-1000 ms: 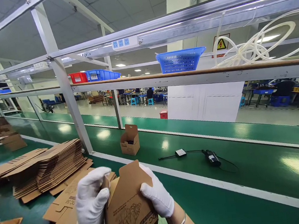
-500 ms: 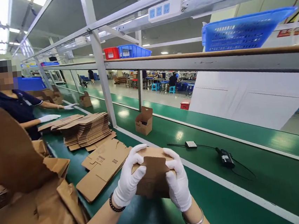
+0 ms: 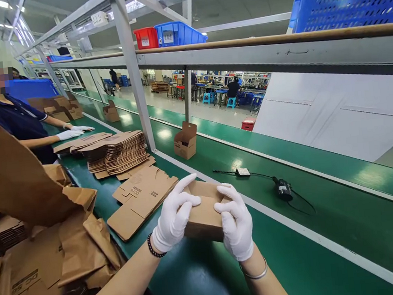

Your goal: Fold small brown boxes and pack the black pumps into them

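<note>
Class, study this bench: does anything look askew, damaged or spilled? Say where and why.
The brown paper at lower left stands out: crumpled and ragged-edged, unlike the flat carton stack beyond it. No spill shows, nor any damage to the held box.

Grn bench (image 3: 305,262) has flat ctn stack (image 3: 125,152), open box (image 3: 184,144) & blk corded unit (image 3: 284,190).

The held box (image 3: 205,215) is matt cardboard, the worktop (image 3: 293,268) glossy.

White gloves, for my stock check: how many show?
4: one each on the left hand and right hand, two on the co-worker's hands at left. Others may be hidden.
</note>
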A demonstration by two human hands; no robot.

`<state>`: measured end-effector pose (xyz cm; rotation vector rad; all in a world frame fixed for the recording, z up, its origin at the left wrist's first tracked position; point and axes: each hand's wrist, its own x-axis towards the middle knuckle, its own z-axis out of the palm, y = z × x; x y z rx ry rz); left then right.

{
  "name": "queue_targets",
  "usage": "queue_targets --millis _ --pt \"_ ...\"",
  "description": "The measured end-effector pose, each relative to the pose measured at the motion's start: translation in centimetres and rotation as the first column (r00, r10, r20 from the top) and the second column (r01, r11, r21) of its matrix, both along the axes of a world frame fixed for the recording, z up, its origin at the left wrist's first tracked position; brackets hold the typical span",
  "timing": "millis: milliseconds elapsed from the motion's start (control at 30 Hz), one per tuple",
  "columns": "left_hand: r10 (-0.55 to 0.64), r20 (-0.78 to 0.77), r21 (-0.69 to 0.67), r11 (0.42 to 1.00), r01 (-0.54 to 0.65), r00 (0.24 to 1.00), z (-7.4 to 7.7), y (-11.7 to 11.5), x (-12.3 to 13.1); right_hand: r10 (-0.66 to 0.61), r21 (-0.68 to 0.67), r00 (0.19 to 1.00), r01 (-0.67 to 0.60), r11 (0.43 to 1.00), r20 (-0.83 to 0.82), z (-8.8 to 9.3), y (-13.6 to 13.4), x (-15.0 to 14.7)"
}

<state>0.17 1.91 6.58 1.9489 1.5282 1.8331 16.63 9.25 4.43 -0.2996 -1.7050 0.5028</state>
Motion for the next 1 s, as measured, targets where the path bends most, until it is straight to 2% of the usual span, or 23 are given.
queue_targets --millis 233,533,800,900,1000 --pt "0.011 0.032 -0.040 0.999 -0.009 0.999 -0.1 -0.3 0.1 -0.051 0.069 0.998 0.049 0.996 0.037 0.9 -0.5 0.1" --pt "-0.045 0.005 0.053 0.998 0.045 0.999 0.1 -0.6 0.1 -0.028 0.133 0.999 0.022 0.991 0.044 1.1 -0.8 0.5" --pt "-0.063 -0.042 0.055 0.996 0.065 0.997 -0.4 -1.0 -0.1 0.031 0.109 0.999 -0.033 0.993 0.019 0.9 -0.8 0.5" --pt "-0.134 -0.044 0.057 0.989 0.137 0.990 -0.2 -1.1 -0.5 0.033 0.102 0.999 -0.033 0.994 0.001 0.7 -0.8 0.7" --pt "-0.257 -0.098 -0.066 0.966 0.251 0.961 0.2 -1.2 -1.1 0.008 0.056 1.000 -0.008 0.998 0.006 0.4 -0.6 0.9"
